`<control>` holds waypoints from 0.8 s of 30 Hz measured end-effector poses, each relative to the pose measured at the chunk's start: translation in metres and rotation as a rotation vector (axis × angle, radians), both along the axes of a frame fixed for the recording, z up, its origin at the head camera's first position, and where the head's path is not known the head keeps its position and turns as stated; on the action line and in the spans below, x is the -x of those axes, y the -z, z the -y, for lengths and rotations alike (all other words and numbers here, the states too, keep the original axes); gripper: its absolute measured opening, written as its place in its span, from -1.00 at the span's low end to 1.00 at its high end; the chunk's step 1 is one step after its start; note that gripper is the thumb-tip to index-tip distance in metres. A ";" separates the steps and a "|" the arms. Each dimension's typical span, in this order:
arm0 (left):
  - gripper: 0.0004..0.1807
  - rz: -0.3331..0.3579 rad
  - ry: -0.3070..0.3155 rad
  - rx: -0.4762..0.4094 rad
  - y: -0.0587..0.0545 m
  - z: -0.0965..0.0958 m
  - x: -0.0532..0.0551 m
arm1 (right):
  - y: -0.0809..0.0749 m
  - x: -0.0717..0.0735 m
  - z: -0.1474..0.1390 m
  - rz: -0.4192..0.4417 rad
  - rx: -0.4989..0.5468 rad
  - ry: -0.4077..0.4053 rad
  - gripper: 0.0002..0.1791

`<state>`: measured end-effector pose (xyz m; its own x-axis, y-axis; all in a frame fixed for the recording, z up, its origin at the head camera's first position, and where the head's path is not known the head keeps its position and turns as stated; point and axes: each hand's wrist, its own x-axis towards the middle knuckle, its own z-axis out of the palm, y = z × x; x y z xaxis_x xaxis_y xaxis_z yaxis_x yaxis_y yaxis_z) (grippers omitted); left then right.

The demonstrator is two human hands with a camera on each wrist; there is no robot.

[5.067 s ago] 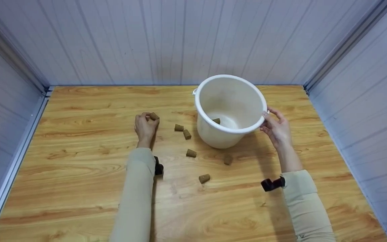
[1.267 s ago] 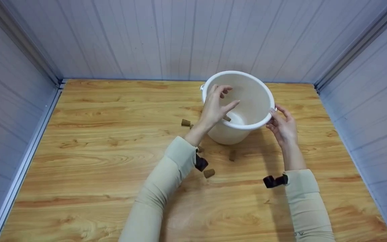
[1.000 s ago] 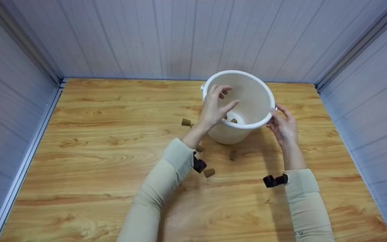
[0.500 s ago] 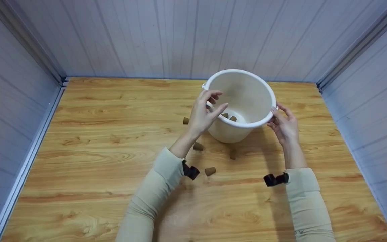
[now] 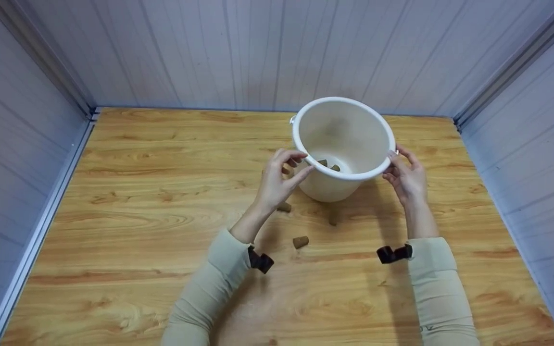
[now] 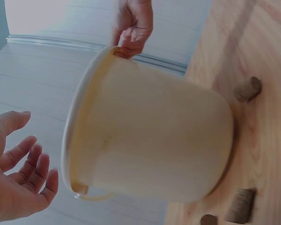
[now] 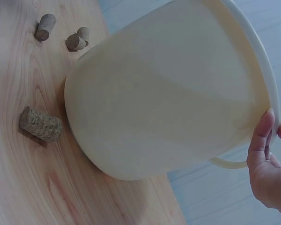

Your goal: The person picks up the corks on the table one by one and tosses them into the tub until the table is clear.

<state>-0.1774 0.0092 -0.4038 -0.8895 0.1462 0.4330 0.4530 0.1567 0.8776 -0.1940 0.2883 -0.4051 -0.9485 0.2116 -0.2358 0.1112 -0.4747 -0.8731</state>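
A white plastic bucket (image 5: 327, 187) stands on the wooden table, two corks (image 5: 335, 168) visible on its bottom. My right hand (image 5: 410, 182) pinches its rim at the right, beside the handle mount; the right wrist view shows thumb and fingers on either side of the rim (image 7: 260, 44). Just outside the bucket's near left side is my left hand (image 5: 273, 182), fingers loosely bent and thumb apart. Nothing lies in its palm in the left wrist view. Loose corks lie near the bucket's base: one (image 5: 284, 207) by the left wrist, another (image 5: 300, 241) nearer me, a third (image 5: 333, 218) in shadow.
Further corks (image 7: 76, 42) sit close together left of the bucket, partly behind my left hand in the head view. Pale panel walls (image 5: 185, 53) enclose the table (image 5: 128, 216) at the back and both sides. A small black camera (image 5: 261, 262) is strapped to each wrist.
My left hand first pinched a cork at the table's left, then opened over the bucket, and a second cork now shows inside. It has since drawn back left and nearer me. The right hand keeps its grip.
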 end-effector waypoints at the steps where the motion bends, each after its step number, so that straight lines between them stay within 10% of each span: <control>1: -0.71 0.005 -0.007 0.006 0.003 0.001 -0.001 | 0.000 0.000 0.000 0.003 -0.003 0.002 -0.66; 24: -0.73 0.202 -0.066 0.035 0.073 0.014 -0.015 | 0.001 0.001 0.001 -0.017 -0.003 -0.010 -0.65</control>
<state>-0.1626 -0.0053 -0.4773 -0.9658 0.0969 0.2406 0.2563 0.2123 0.9430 -0.1946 0.2875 -0.4065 -0.9544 0.2032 -0.2188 0.1008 -0.4707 -0.8765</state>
